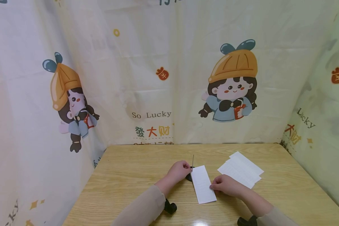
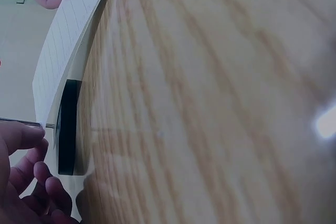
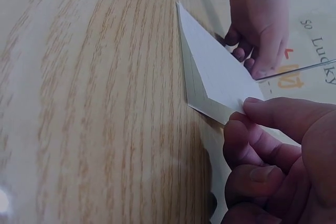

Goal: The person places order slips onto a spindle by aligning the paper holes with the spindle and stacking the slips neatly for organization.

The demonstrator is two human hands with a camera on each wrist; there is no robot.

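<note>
Pinching opposite edges, the left hand [image 1: 178, 172] and right hand [image 1: 226, 185] hold the paper [image 1: 203, 185] at the spike [image 1: 193, 161]; pressing evenly, close to it, should limit tearing.

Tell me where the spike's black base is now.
In the head view, the black base sits on the table slightly right of center, beside the left hand and partly hidden by the white paper.
</note>
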